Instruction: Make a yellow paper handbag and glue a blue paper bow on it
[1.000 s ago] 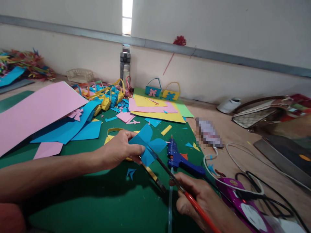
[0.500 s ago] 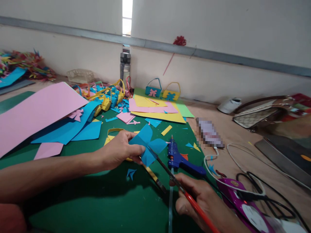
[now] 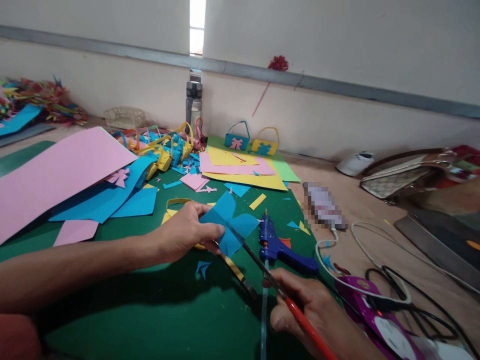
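Note:
Pinched between the thumb and fingers of my left hand point(image 3: 193, 227) is a blue paper cutout point(image 3: 240, 227) with petal-like lobes. My right hand point(image 3: 303, 305) is closed round the red handles of a pair of scissors point(image 3: 275, 285). The scissor tips touch the cutout near its middle, and the blades look nearly together. Beneath the cutout lies a yellow strip-like thing with a dark end point(image 3: 234, 267), partly hidden by my left hand. A small blue scrap point(image 3: 203, 269) rests below on the green mat point(image 3: 150, 310).
A blue glue gun point(image 3: 272, 242) with a glue stick lies right of the cutout. Further right are a phone point(image 3: 324, 205), cables and a purple power strip point(image 3: 371, 305). Paper sheets point(image 3: 67, 175) and small paper bags point(image 3: 236, 142) stand behind; a bottle point(image 3: 194, 105) is by the wall.

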Available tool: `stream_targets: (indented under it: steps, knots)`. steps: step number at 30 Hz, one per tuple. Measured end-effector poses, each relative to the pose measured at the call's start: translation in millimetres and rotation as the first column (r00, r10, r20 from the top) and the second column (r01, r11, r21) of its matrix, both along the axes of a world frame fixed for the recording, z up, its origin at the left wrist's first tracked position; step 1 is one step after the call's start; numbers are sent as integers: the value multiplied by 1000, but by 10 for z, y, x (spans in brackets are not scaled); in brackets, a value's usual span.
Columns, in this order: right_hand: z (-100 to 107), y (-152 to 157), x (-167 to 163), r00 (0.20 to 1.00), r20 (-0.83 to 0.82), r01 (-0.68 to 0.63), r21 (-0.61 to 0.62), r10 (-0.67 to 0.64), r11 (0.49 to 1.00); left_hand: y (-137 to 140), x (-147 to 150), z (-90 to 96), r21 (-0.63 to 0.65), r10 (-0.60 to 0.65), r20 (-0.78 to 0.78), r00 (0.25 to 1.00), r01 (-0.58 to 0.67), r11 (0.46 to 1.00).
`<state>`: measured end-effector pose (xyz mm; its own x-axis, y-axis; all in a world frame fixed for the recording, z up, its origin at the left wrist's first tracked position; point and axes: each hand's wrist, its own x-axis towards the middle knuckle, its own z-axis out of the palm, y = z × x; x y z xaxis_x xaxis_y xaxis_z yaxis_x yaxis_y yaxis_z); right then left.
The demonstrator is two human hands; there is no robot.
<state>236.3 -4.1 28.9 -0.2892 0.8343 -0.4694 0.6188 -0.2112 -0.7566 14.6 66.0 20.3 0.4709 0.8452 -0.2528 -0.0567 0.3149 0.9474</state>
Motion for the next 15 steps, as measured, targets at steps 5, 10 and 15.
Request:
stream_targets:
  steps: [5,10,15]
  knots:
    - [-1,10,3,999,35,-4,24,3,1000,0,-2,-12,-8,-3,22,1000,3,1000]
    - [8,11,7,999,50,20,9,-21,1000,-1,-4,-6,0,-19,39,999,19,1000]
    - [13,7,11,998,59,9,61,-13,998,4,-5,-10,-16,-17,51,999,18,1000]
